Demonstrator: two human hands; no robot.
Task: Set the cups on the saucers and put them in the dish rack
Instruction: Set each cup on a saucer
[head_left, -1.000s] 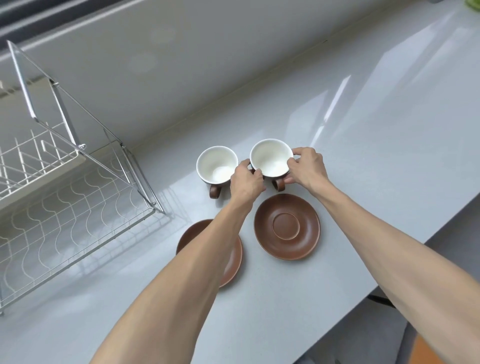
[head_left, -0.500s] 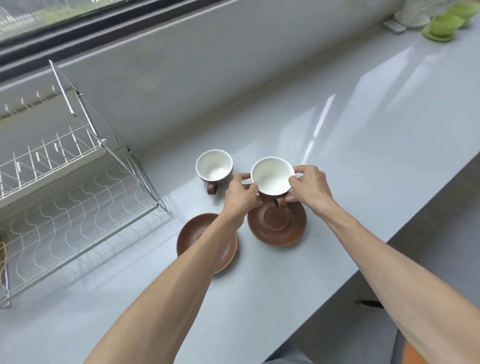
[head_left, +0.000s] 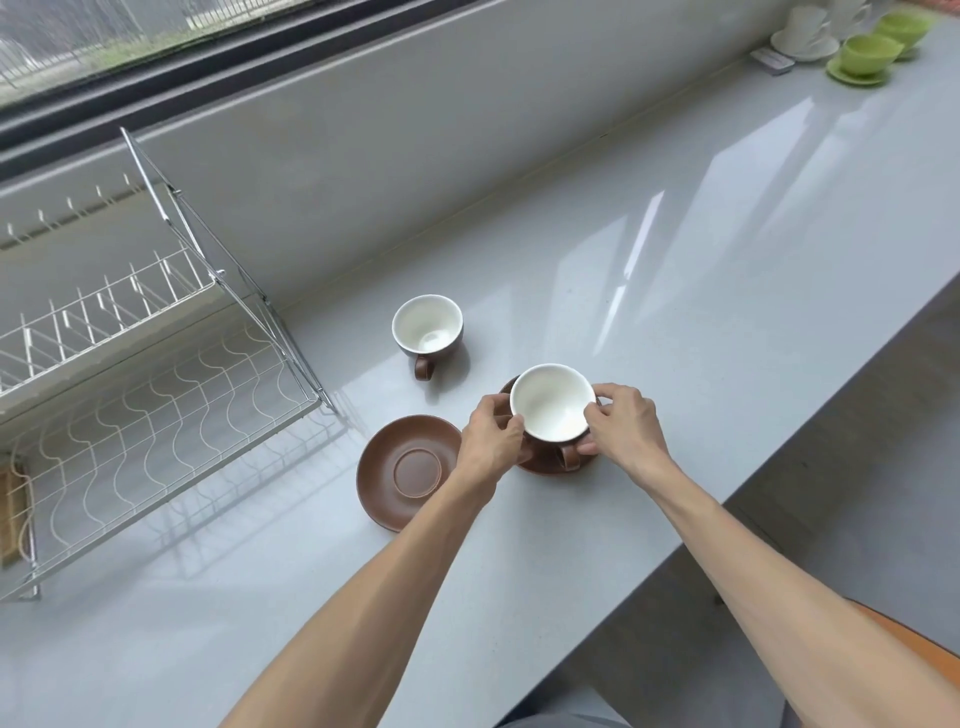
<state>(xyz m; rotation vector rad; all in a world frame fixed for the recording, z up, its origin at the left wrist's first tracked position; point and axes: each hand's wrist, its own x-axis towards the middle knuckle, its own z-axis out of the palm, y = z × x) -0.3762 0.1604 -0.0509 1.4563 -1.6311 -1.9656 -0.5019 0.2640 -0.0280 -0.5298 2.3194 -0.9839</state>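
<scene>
The near cup (head_left: 551, 409), white inside and brown outside, sat over the right-hand saucer (head_left: 540, 465) near the desk's front edge, its handle toward the person. The left hand (head_left: 491, 439) and the right hand (head_left: 621, 427) each gripped a side of it, fingers curled against the wall; whether its base was fully down on the saucer could not be told. By my judgement the first pairing was about finished. The second cup (head_left: 427, 327) stood alone farther back, apart from the empty saucer (head_left: 410, 470) just left of the held pair. The wire dish rack (head_left: 156, 415) at the desk's left end held neither set. The glossy grey desk (head_left: 701, 291) ran under a window; green cups (head_left: 870, 49) stood at its far right corner.
</scene>
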